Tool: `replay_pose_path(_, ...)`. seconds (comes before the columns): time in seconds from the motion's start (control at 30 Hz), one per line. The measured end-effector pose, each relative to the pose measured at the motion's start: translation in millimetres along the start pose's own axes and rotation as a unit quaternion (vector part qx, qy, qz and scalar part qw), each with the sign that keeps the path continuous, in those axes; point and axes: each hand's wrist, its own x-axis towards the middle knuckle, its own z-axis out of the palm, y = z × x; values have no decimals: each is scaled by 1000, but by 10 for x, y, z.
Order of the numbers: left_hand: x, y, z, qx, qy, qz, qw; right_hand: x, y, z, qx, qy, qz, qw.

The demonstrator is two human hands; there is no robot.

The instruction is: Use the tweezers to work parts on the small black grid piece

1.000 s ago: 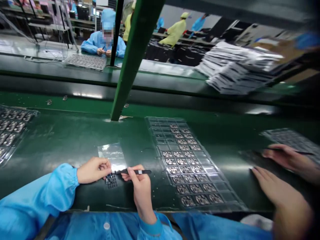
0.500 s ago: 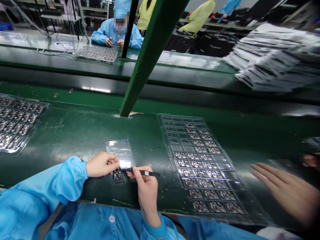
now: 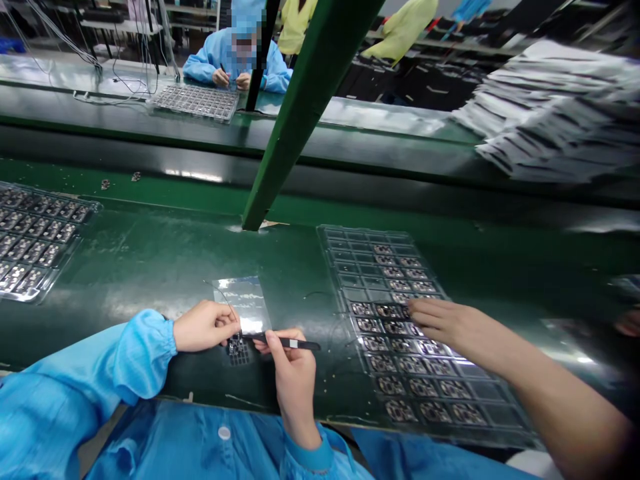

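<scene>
My left hand (image 3: 204,326) pinches a small dark circuit part (image 3: 239,349) against the green bench. My right hand (image 3: 290,370) grips black tweezers (image 3: 287,344), their tip touching that part. Just beyond lies a shiny clear film piece (image 3: 243,301). To the right sits a clear compartment tray (image 3: 365,250) holding several small boards. A co-worker's bare hand (image 3: 443,323) reaches in from the right and rests on the tray's middle rows.
A second filled tray (image 3: 35,237) lies at the left. A slanted green post (image 3: 305,100) rises from the bench. Across the belt a person in blue works beside a grey tray (image 3: 196,101). Stacked trays (image 3: 555,107) stand at the far right.
The co-worker's hand has moved left from the bench's right side onto the middle tray. My own hands have stayed on the small part with the tweezers.
</scene>
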Motion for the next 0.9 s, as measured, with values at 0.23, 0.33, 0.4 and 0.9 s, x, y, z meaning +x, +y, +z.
replay_pose_path(0.23, 3, -2, 3, 1, 0, 0, 1000, 0, -7, 0, -6, 2, 2, 1000)
replay_pose_path(0.33, 0, 0, 3, -1, 0, 0, 1000, -4, -11, 1, -9, 3, -1, 1000)
replay_pose_path(0.4, -1, 1, 1, -3, 1, 0, 1000, -5, -12, 5, -10, 3, -4, 1000)
replay_pose_path(0.9, 38, -34, -45, 2, -7, -2, 1000, 27, 44, -7, -11, 12, 9, 1000)
